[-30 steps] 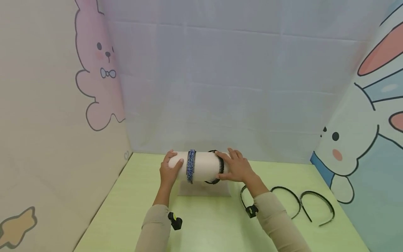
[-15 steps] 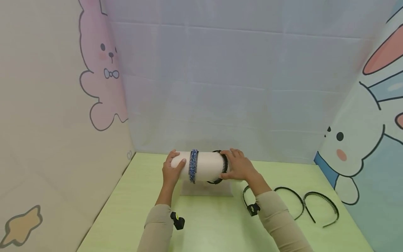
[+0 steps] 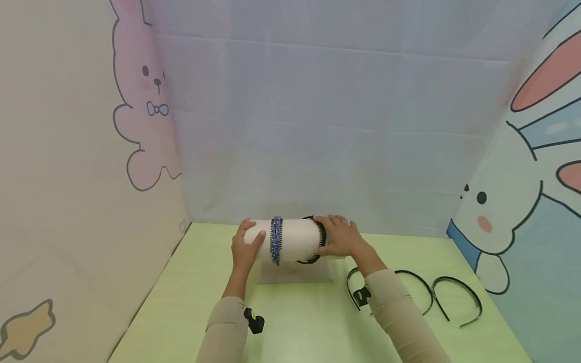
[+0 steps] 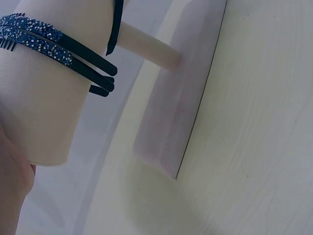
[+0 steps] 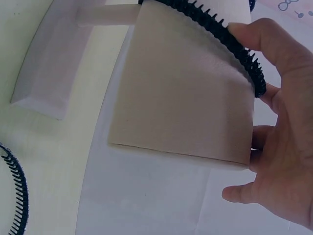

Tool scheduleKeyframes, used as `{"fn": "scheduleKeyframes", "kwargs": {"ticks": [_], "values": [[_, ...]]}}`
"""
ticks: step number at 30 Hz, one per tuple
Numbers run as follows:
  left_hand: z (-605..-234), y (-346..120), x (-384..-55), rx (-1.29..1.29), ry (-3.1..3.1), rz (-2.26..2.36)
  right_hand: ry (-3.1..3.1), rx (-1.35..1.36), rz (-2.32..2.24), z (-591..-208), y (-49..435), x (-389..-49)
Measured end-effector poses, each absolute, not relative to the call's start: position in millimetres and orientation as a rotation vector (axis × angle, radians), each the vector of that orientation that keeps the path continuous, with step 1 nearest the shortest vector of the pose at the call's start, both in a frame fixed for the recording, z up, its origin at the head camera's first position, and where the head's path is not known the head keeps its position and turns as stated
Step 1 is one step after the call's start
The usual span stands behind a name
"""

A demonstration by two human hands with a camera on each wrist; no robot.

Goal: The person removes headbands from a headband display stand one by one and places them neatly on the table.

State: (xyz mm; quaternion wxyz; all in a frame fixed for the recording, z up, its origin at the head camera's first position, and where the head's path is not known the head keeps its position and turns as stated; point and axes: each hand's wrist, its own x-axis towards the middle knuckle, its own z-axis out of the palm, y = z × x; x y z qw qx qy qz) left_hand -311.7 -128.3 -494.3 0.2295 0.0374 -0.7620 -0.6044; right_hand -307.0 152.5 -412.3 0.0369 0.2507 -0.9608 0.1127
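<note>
A cream cylindrical headband stand (image 3: pixel 297 239) lies horizontally on a post above a pale base (image 3: pixel 295 274). My left hand (image 3: pixel 245 245) grips the cylinder's left end, thumb in front and fingers over the top. Beside it, blue glittery headbands (image 4: pixel 36 35) with black teeth lie close together around the cylinder. Toward the right end, a black toothed headband (image 5: pixel 220 34) also goes around it. My right hand (image 3: pixel 341 238) holds this black headband, the thumb touching its edge in the right wrist view. Its other fingers reach behind the cylinder and are partly hidden.
Several black toothed headbands lie on the light green table at the right, including one near the edge (image 3: pixel 458 282) and one (image 3: pixel 415 275) partly under the right sleeve. A pale curtain (image 3: pixel 290 126) hangs behind, with cartoon-printed panels on both sides.
The fingers of my right hand have drawn closer together, and the black headband has shifted slightly right along the cylinder. My left hand keeps its grip. The head view sways a little.
</note>
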Motion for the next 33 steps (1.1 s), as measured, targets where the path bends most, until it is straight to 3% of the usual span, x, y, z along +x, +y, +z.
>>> {"fn": "scheduleKeyframes", "kwargs": {"ticks": [11, 18, 33], "values": [[-494.6, -139.1, -312.6, 0.100, -2.134, -1.681, -2.939, 0.730, 0.316, -425.9, 145.0, -307.9], [-494.2, -140.7, -312.6, 0.078, -2.107, -1.782, -2.942, 0.697, 0.236, -415.7, 139.8, -299.9], [-495.3, -134.1, -317.1, 0.051, -2.101, -1.817, -3.097, 0.723, 0.389, -402.7, 151.2, -319.1]]}}
